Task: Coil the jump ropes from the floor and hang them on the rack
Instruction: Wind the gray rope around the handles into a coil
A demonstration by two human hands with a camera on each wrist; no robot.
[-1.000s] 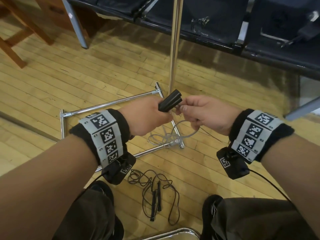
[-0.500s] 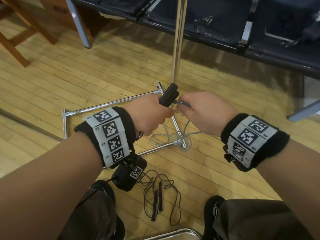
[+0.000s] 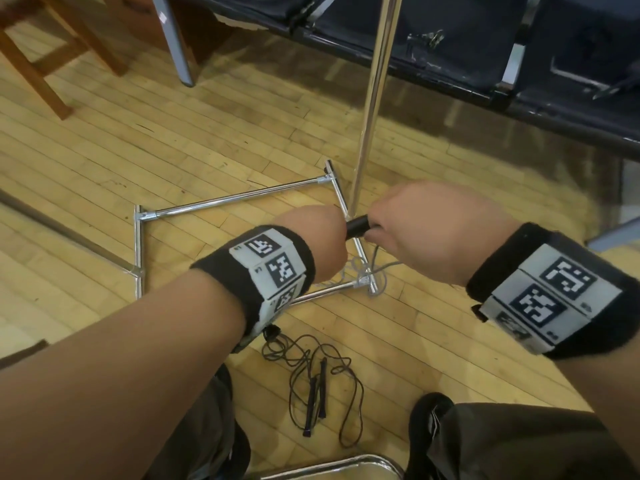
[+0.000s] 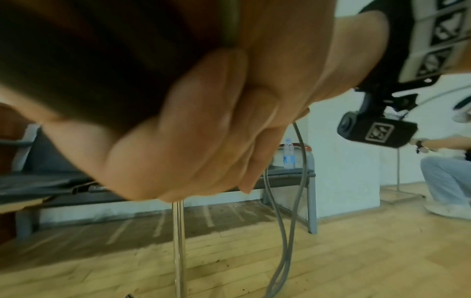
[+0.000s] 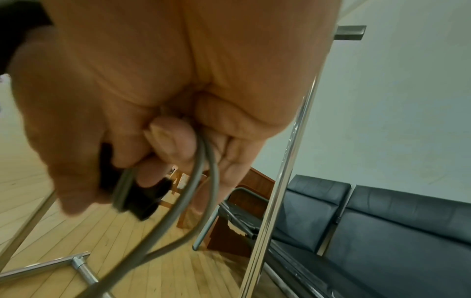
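My left hand (image 3: pixel 311 244) grips the black handles (image 3: pixel 356 227) of a grey jump rope, and only a short stub shows between my fists. My right hand (image 3: pixel 426 233) is pressed up against them. In the right wrist view its fingers (image 5: pixel 165 139) curl round loops of the grey cord (image 5: pixel 203 171) beside the handle end (image 5: pixel 142 197). The rest of the cord (image 3: pixel 377 268) hangs down to a loose heap on the floor by the chrome rack's base (image 3: pixel 235 200). The rack's upright pole (image 3: pixel 374 98) rises just behind my hands. A second, black jump rope (image 3: pixel 318 386) lies tangled on the floor near my feet.
A row of black seats (image 3: pixel 450 53) stands behind the rack, and a wooden chair (image 3: pixel 52 46) at far left. A chrome chair rim (image 3: pixel 329 465) sits at the bottom edge. In the left wrist view another person (image 4: pixel 446 171) sits at right.
The handles have tipped from pointing up to lying level, and now sit mostly hidden between my fists. My right hand has closed in against the left.
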